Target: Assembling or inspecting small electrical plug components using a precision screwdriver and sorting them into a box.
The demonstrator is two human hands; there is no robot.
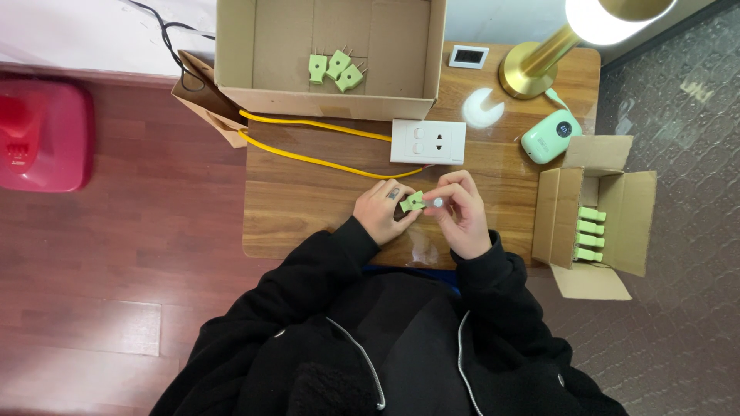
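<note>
At the near edge of the small wooden table (308, 208), the left hand (379, 212) pinches a small green plug-like connector (412, 202) between thumb and fingers. The right hand (461, 214) closes around a thin tool with a silvery tip (437, 202) that touches the connector's right end. To the table's right, an open cardboard box (597, 223) holds four more green connectors (590, 233) in a row. Farther back on the table lies a white wall socket (428, 142) with a yellow cable (308, 158) running left. Beyond it, a large cardboard box (327, 54) holds three green connectors (335, 68), beside a brass lamp (539, 65) and a mint-green gadget (550, 135).
</note>
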